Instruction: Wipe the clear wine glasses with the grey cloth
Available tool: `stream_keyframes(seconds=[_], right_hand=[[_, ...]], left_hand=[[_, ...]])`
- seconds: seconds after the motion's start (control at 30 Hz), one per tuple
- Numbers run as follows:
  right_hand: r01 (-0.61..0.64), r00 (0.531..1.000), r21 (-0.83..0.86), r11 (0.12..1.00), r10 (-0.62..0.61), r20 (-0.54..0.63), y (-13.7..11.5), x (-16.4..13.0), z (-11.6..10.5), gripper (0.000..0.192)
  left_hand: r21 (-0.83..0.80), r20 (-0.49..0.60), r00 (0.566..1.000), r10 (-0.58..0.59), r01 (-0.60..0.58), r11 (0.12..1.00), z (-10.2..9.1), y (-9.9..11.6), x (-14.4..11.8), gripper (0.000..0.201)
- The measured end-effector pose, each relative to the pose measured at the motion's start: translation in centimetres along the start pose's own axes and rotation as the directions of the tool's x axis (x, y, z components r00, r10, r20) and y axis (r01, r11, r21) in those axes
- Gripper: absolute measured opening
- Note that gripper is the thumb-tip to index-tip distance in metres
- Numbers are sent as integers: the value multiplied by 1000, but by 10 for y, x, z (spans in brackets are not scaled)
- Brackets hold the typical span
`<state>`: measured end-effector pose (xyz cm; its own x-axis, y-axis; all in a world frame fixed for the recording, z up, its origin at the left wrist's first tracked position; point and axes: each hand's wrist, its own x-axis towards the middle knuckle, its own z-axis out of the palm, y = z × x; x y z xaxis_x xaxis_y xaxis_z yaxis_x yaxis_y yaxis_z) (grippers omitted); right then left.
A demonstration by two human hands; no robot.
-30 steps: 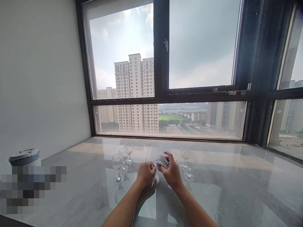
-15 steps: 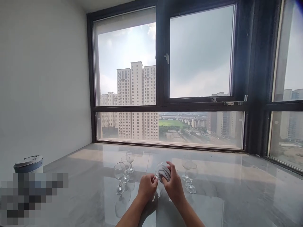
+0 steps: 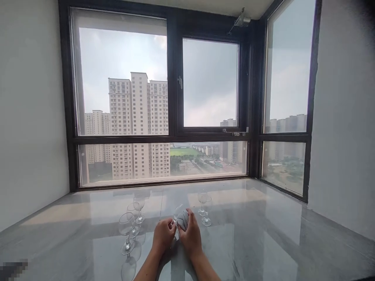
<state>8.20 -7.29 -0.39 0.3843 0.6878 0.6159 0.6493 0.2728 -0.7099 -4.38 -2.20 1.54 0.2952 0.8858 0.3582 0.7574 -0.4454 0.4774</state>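
A clear stemmed glass (image 3: 177, 211) is held in front of me above the tabletop. My left hand (image 3: 164, 233) is closed around its lower part, the stem mostly hidden by the fingers. A grey cloth (image 3: 182, 220) is pressed against the glass bowl by my right hand (image 3: 192, 235), whose fingers wrap around it. Left of my hands stand three upright stemmed glasses: a front glass (image 3: 126, 224), a middle glass (image 3: 135, 232) and a back glass (image 3: 140, 219). Two more, a nearer glass (image 3: 206, 221) and a farther glass (image 3: 202, 200), stand to the right.
The glossy grey marbled surface (image 3: 254, 230) reflects the window and glasses. Dark-framed windows (image 3: 123, 139) rise at its back edge, with a wall (image 3: 32, 117) on the left and another wall (image 3: 342, 125) on the right. A blurred patch covers the lower left corner.
My view has turned to the right, so the lidded cup at left is out of sight and the right wall shows. Both hands keep hold of the glass and cloth, with small finger shifts.
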Motion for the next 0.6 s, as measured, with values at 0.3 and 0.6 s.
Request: stream_keyframes(seconds=[0.3, 0.6], right_hand=[[9, 998, 95, 995, -2, -69, 2, 0, -1, 56], [113, 972, 188, 976, -69, -227, -1, 7, 13, 57]], left_hand=[[-72, -34, 998, 54, -56, 996, 12, -14, 10, 31], [-86, -62, 998, 10, -15, 996, 20, -22, 18, 30]])
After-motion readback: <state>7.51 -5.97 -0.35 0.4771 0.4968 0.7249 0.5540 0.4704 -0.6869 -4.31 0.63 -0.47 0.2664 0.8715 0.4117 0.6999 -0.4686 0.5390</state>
